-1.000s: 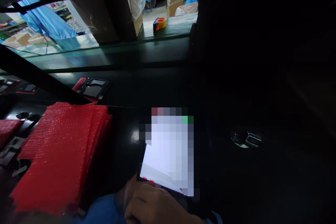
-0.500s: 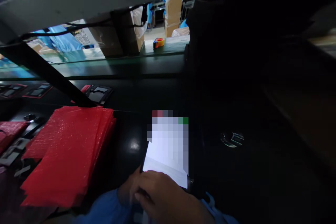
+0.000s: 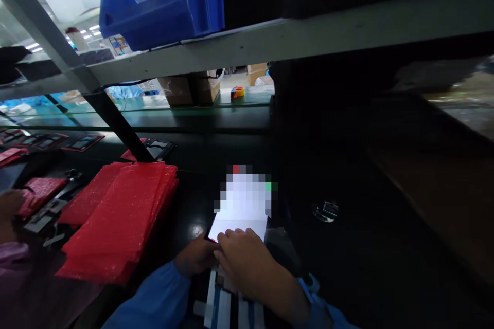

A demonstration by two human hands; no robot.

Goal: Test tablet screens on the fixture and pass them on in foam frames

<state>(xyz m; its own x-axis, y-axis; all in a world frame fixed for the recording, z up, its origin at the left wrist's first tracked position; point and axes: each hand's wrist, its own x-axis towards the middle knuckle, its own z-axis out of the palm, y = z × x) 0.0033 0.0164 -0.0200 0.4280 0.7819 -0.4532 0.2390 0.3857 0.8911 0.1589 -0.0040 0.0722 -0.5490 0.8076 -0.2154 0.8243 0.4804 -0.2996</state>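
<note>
A lit phone (image 3: 241, 216) with a bright white screen is held low over the dark bench. My left hand (image 3: 196, 256) grips its lower left edge from beneath, fingers wrapped round it. My right hand (image 3: 250, 259) lies over the phone's bottom edge, fingers curled onto the screen. Both sleeves are blue. A stack of red bubble-wrap bags (image 3: 123, 216) lies just left of the hands.
A blue bin (image 3: 165, 2) sits on the grey shelf (image 3: 309, 36) overhead. Black parts on red bags (image 3: 154, 148) lie along the far bench. Another person's hand (image 3: 10, 211) shows at the left edge. A small shiny metal part (image 3: 325, 211) rests to the right. An orange tape dispenser (image 3: 237, 92) stands far back.
The view has tilted upward, bringing the shelf and blue bin into sight. My right hand has slid further up onto the phone's lower edge. Another person's hand has appeared at left.
</note>
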